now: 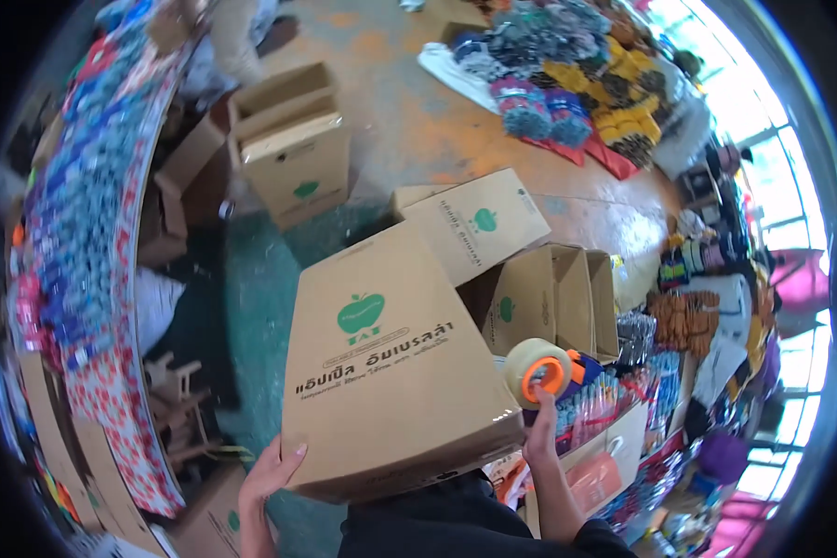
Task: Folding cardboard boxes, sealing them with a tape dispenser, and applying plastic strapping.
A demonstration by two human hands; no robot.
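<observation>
A large brown cardboard box (pixel 395 358) with a green apple print lies in front of my body, its broad face turned up. My left hand (pixel 272 468) grips its near left corner, thumb on the face and the other fingers out of sight beneath. At the near right corner, my right hand (pixel 541 426) is closed on a tape dispenser (pixel 539 372) with a wide clear roll on an orange hub. That hand is right beside the box edge; whether it also supports the box, I cannot tell. Shiny tape shows along that corner.
Beyond the held box lies another printed carton (pixel 482 226), with open cartons (pixel 544 293) to its right. One more open carton (pixel 293 172) stands far left. A long table (pixel 126 418) of bundled goods lines the left; heaped bundles (pixel 567 84) cover the floor at far right.
</observation>
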